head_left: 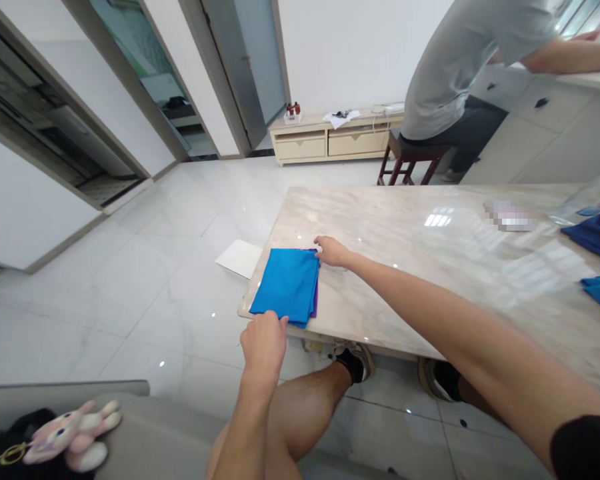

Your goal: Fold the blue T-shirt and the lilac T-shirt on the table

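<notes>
My left hand curls at the blue cloth, grip unclear; my right hand, loosely open, touches its corner. Uneven tugging could skew its layers.

Three cloth piles on counter: two bright blue, one dark navy. One clear bottle, one stool, one plush toy, two shoes, two cabinet drawers.
</notes>
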`<state>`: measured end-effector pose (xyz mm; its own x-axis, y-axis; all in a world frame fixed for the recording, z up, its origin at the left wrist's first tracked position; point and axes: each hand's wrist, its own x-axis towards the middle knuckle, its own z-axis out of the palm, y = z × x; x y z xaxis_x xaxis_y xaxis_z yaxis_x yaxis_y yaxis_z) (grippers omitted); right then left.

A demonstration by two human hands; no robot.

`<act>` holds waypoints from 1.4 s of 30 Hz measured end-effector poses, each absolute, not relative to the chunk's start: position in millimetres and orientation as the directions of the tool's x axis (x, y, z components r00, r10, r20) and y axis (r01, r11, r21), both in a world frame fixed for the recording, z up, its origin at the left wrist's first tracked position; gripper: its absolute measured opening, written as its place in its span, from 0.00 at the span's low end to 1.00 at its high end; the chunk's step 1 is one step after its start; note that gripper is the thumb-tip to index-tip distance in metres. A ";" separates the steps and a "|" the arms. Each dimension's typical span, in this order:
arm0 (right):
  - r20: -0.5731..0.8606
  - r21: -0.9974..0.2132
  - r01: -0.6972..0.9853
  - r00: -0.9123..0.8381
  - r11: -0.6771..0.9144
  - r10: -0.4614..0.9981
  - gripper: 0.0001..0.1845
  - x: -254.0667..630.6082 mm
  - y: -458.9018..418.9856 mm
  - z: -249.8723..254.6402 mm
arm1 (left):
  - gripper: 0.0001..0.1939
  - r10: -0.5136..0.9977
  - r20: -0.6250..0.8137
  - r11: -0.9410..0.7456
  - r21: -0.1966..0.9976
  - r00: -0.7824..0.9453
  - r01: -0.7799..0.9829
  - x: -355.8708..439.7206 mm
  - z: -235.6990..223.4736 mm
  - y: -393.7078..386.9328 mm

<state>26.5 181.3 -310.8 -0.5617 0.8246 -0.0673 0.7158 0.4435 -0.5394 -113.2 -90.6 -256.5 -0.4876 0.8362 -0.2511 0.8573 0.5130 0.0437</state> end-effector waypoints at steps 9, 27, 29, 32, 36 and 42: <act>-0.129 -0.363 0.707 -0.683 0.607 0.719 0.19 147.6 174.9 -310.6 | 0.13 0.926 -0.260 0.307 0.093 -0.274 0.947 -77.2 -248.8 -65.4; -0.067 -0.701 0.701 -0.249 0.132 0.966 0.18 430.2 -127.7 -195.7 | 0.30 0.995 0.054 0.079 0.131 -0.087 0.988 48.9 -172.1 -115.4; 0.108 -0.786 0.584 -0.193 0.203 0.975 0.18 438.8 -159.2 -209.8 | 0.31 0.999 -0.001 0.053 0.201 -0.054 0.978 64.4 -185.2 -140.7; 0.292 -0.825 0.492 -0.048 0.277 0.955 0.24 443.4 -190.8 -234.5 | 0.31 0.982 0.146 -0.161 0.284 0.124 0.945 91.0 -209.6 -167.4; 0.309 -0.853 0.434 -0.028 0.290 0.951 0.23 467.2 -200.5 -265.2 | 0.30 0.861 0.445 -0.372 0.218 0.247 0.902 124.8 -236.6 -188.1; 0.334 -0.603 0.791 0.129 0.107 0.934 0.14 553.9 -170.0 -316.0 | 0.25 0.769 0.550 -0.483 0.166 0.325 0.860 133.4 -253.2 -186.8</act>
